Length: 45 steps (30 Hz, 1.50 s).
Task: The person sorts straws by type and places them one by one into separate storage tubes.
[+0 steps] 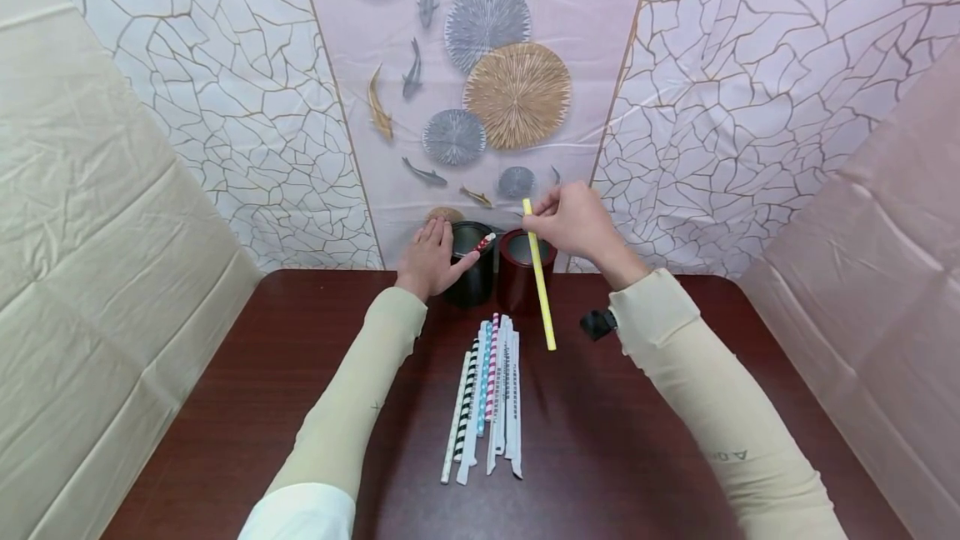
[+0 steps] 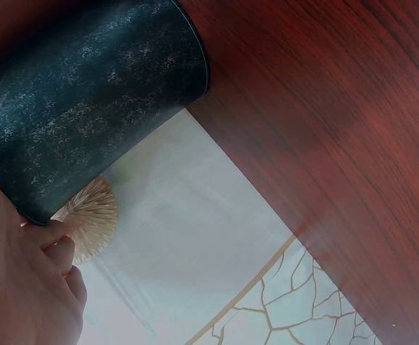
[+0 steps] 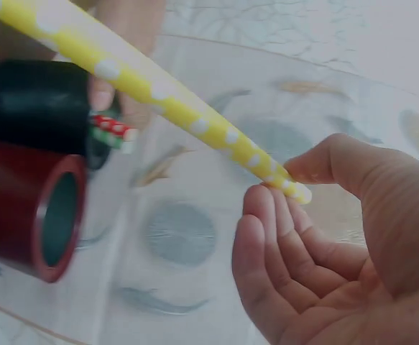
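Note:
A yellow paper straw point(image 1: 542, 290) with white dots slants downward in front of the dark red cup point(image 1: 517, 294). My right hand point(image 1: 573, 219) pinches its upper end between thumb and fingertips; in the right wrist view the other fingers are curled loosely. To the left stands a black cup point(image 1: 472, 282). My left hand point(image 1: 431, 258) holds this cup by the rim, thumb along the front and fingers at the far left side. Inside the black cup are a red dotted straw point(image 3: 114, 128) and a green one point(image 3: 107, 139), their ends sticking out beside the left thumb.
Nearer on the dark wood table point(image 1: 300, 373) lies a row of straws: a black-striped one point(image 1: 467, 402), a blue one point(image 1: 483, 390), a pink-striped one point(image 1: 492, 373) and several in white paper wrappers point(image 1: 513, 407). A patterned cloth backdrop point(image 1: 465, 132) rises right behind the cups.

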Each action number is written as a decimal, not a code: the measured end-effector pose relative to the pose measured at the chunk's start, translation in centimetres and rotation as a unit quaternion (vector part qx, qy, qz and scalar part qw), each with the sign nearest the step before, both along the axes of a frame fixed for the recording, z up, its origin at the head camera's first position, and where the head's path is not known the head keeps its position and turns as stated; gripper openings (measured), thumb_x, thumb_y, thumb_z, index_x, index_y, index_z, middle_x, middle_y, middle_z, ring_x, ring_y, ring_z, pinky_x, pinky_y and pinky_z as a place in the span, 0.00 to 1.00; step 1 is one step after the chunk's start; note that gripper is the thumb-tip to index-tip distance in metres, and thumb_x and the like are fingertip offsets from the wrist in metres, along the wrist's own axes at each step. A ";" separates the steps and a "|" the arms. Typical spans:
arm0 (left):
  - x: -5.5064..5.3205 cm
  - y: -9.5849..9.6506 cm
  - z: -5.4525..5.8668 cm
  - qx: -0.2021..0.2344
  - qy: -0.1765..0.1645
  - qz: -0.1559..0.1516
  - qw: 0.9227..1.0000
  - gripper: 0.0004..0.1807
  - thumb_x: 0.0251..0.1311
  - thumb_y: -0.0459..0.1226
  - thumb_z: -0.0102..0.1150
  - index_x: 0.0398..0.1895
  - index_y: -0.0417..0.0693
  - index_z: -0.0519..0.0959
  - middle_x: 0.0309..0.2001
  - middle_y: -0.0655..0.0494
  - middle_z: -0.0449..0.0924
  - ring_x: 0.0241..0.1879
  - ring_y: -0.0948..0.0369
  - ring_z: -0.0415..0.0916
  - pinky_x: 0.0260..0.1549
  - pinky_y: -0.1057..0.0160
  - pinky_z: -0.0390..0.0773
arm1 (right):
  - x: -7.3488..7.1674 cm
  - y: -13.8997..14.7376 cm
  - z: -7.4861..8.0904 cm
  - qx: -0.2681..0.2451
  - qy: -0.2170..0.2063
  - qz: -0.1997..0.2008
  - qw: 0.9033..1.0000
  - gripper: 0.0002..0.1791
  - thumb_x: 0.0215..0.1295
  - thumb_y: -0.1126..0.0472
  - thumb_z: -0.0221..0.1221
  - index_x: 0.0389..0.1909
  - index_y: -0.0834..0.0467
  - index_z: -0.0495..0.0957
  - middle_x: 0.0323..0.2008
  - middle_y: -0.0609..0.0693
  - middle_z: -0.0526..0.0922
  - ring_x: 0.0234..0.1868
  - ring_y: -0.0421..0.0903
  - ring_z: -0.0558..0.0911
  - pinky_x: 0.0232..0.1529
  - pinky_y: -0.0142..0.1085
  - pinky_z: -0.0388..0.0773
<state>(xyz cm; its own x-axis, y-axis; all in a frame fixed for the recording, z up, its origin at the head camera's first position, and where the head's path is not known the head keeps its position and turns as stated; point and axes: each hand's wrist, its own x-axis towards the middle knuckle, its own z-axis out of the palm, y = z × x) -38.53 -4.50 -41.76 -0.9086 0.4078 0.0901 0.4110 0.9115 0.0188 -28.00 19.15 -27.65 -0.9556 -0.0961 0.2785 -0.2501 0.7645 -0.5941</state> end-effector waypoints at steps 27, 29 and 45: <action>-0.2 -0.1 -0.3 -0.011 0.006 0.002 1.000 0.53 0.77 0.71 0.26 0.86 0.38 0.48 0.87 0.42 0.46 0.87 0.50 0.43 0.85 0.53 0.48 | 0.2 -2.5 3.8 -0.142 0.236 0.019 0.961 0.09 0.67 0.61 0.68 0.42 0.63 0.85 0.38 0.57 0.91 0.34 0.38 0.87 0.41 0.22 0.83; -0.2 -0.2 -0.1 -0.007 0.004 0.000 1.000 0.53 0.77 0.70 0.26 0.86 0.38 0.48 0.87 0.42 0.45 0.87 0.50 0.43 0.85 0.53 0.48 | 0.0 -2.8 3.7 -0.151 0.245 0.019 0.958 0.08 0.67 0.62 0.68 0.42 0.64 0.85 0.38 0.57 0.91 0.34 0.37 0.86 0.42 0.23 0.84; -0.1 0.0 0.0 -0.020 0.011 0.004 1.000 0.53 0.77 0.71 0.25 0.86 0.38 0.47 0.87 0.43 0.44 0.87 0.50 0.43 0.85 0.53 0.49 | -2.0 -4.1 1.0 -0.170 0.268 0.012 0.948 0.07 0.66 0.65 0.66 0.41 0.66 0.84 0.38 0.60 0.92 0.39 0.51 0.92 0.44 0.33 0.89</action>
